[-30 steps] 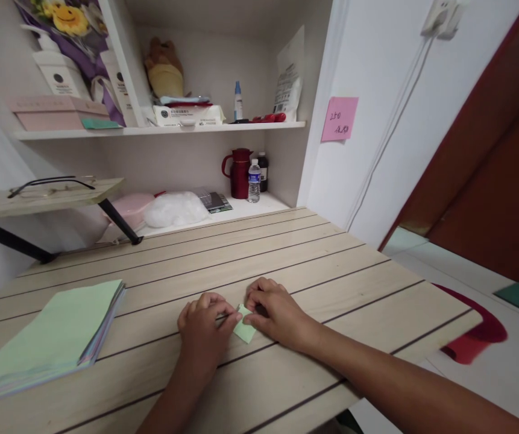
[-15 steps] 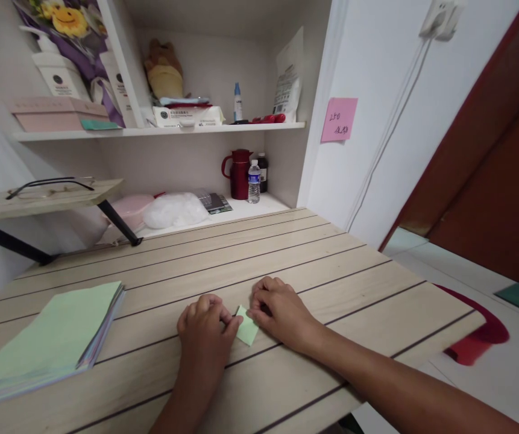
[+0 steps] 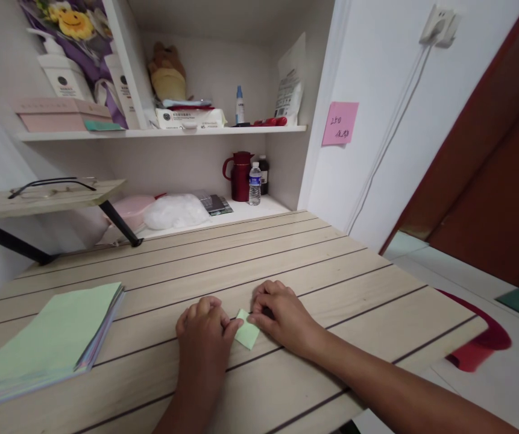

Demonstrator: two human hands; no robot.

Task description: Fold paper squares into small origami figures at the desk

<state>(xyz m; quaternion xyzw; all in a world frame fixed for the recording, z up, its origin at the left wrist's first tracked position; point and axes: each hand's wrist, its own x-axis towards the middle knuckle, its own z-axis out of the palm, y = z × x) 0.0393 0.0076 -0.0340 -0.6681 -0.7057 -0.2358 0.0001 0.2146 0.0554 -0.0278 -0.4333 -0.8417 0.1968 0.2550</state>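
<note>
Green paper (image 3: 247,338) on striped tabletop (image 3: 223,262), shelves (image 3: 150,132) behind

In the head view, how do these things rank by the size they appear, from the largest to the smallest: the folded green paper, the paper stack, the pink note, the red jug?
1. Paper stack
2. Pink note and red jug: too alike to rank
3. Folded green paper, partly covered

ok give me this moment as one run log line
left hand: thumb at small green paper | right hand: thumb at its right side | paper stack: on table, left of both hands
</note>
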